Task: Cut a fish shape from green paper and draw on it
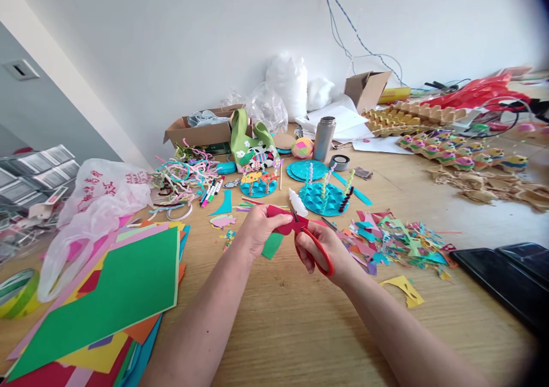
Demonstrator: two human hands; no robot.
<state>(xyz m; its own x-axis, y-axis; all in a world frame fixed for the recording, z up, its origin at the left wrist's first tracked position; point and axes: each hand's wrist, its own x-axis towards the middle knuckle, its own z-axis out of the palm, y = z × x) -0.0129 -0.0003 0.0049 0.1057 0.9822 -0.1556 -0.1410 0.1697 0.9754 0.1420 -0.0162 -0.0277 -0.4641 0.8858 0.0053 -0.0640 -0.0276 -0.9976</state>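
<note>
Now the left hand [261, 227] pinches one red paper piece [281, 215], the right hand's [326, 250] grip holding one pair of red scissors [315, 247].

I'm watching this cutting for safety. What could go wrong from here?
The left hand pinches the red paper right beside the scissors in the right hand, so a fingertip might get nicked. The small piece may slip in that grip and cut crooked. Trimmings could be lost in the scrap pile.
</note>
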